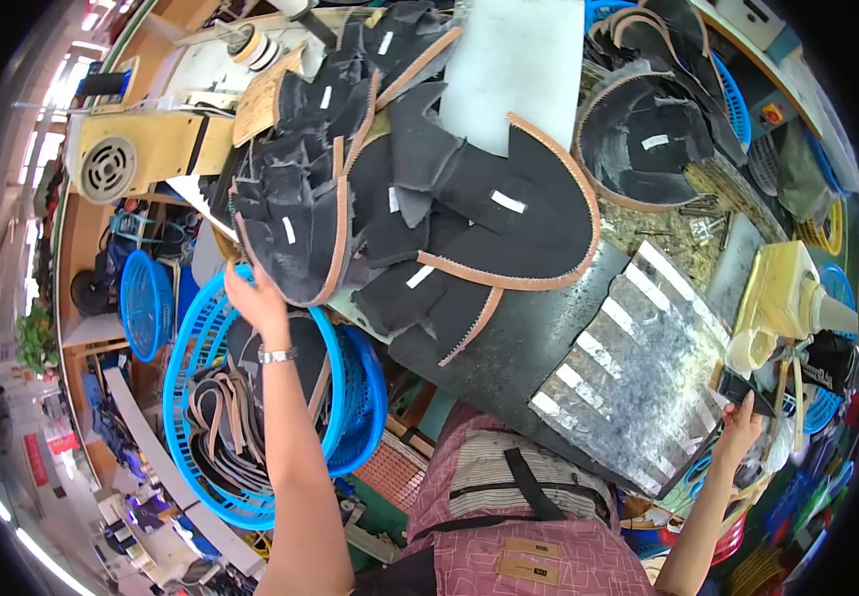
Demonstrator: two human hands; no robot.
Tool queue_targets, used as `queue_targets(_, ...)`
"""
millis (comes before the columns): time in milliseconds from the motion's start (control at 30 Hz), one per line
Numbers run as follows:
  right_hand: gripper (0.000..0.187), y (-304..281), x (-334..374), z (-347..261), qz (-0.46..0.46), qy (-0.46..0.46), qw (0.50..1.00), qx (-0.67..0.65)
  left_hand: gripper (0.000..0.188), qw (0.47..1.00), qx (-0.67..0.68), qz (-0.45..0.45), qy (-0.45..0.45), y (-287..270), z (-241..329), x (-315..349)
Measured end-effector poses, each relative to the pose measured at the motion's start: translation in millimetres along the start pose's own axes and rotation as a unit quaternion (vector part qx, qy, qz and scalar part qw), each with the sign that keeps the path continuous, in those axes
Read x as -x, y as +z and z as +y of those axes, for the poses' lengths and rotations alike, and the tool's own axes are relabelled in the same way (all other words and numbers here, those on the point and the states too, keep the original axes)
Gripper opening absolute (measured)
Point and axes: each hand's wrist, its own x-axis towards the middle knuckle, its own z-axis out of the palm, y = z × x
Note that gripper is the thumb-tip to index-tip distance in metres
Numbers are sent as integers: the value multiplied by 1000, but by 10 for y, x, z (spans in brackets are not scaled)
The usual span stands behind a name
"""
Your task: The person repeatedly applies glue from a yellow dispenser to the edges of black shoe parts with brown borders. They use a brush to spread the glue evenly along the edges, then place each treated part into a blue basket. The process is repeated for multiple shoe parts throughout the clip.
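At the left of the table, my left hand point(259, 300) is closed at the lower left edge of a black shoe upper piece point(300, 260) with a tan edge strip and a small white label. The fingertips are partly hidden by the piece. Below that hand, a blue basket point(179, 397) holds several curved, dark, tan-edged pieces point(226, 422). My right hand point(740, 425) is closed around a small black object point(742, 385) beside the right edge of a stained board with white strips point(638, 363). Its kind is unclear.
More black upper pieces point(539, 223) overlap across the table's middle, and another point(648, 139) lies at the back right. A pale slab point(511, 70) stands behind them. A yellow container with a spout point(782, 288) is at right. A yellowish machine point(142, 154) is at far left.
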Motion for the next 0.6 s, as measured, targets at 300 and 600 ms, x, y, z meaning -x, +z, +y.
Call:
queue_targets(300,15,257,111,-108,-46,-1,998,-38,50,903,289,-271,-164,1020,2268,442)
queue_targets(600,18,-322,161,-13,29,25,998,50,21,900,380,-204,57,-1478,2141,-183)
